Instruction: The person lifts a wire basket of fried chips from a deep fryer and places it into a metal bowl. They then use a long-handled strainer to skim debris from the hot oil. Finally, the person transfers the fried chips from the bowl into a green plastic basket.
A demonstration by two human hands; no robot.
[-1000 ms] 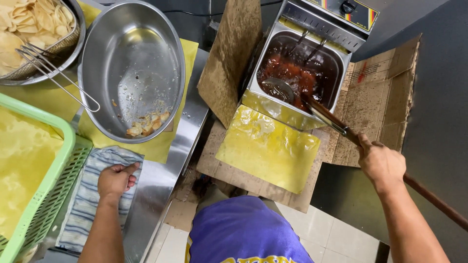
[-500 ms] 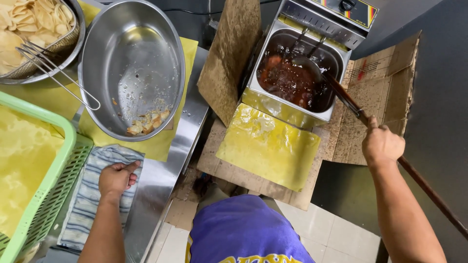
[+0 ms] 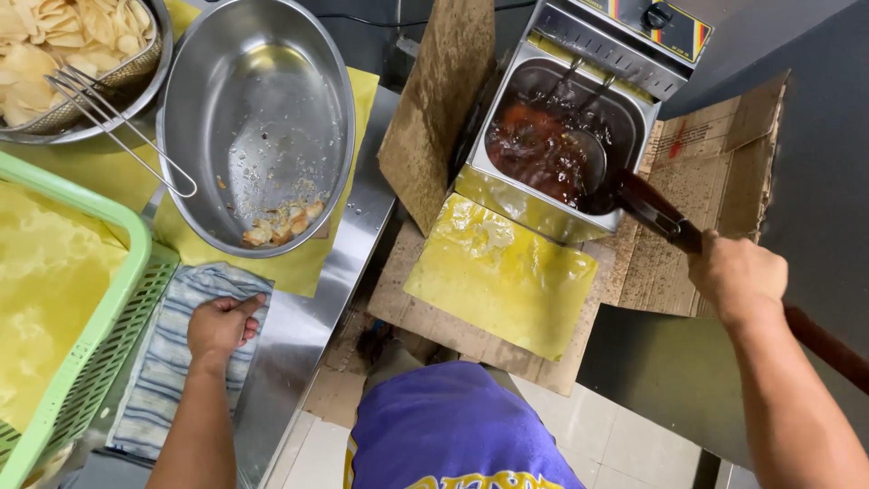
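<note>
My right hand [image 3: 738, 276] grips the dark long handle of a skimmer ladle [image 3: 588, 161], whose round head dips into the dark oil of a steel deep fryer [image 3: 634, 109]. My left hand [image 3: 219, 326] rests curled on a striped cloth [image 3: 154, 380] lying on the steel counter, holding nothing. Just above that hand stands a big steel bowl [image 3: 262, 63] with a few fried chips [image 3: 281, 222] at its near rim.
A strainer bowl of pale chips [image 3: 54, 45] sits at top left, its wire handle across the big bowl. A green plastic basket [image 3: 100, 299] lined with yellow paper is at left. Oil-stained cardboard [image 3: 434, 100] and yellow paper [image 3: 507, 281] surround the fryer.
The ladle head has swung from the fryer's near side toward its right side in the oil, and my right hand has shifted with it. My left hand stays on the cloth.
</note>
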